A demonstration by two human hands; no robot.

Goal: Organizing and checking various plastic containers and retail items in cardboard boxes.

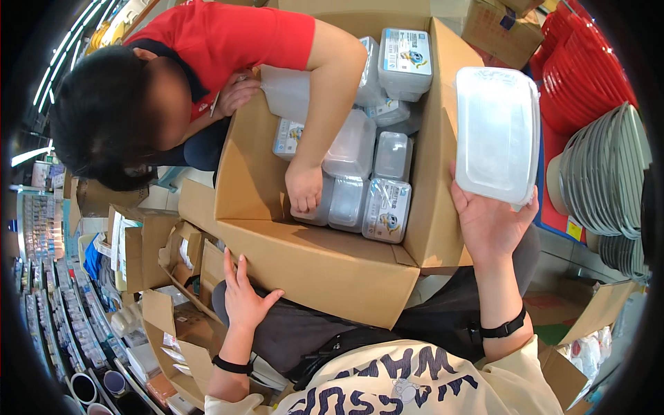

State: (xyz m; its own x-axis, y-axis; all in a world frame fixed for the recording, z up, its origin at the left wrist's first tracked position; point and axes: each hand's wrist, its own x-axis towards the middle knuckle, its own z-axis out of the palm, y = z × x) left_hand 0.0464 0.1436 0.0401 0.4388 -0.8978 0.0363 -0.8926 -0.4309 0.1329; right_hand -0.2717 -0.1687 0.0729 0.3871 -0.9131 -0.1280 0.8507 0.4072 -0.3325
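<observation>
Head view | right hand point(492, 225) grips clear plastic container point(498, 135), raised beside cardboard box point(315, 259) | left hand point(243, 294) spread flat against box's near flap | co-worker's hand point(304, 190) inside box.

We get bright, even indoor light; ceiling strip lights point(69, 48) show upper left, bent by the lens. Shadows are soft, darkest under the cardboard box point(325, 263) near our lap. Mild glare on the clear plastic container point(498, 131) and the wrapped ones inside the box. Heavy fisheye: black rim all round, edges curve and smear. Centre sharp, co-worker's face blurred.
</observation>
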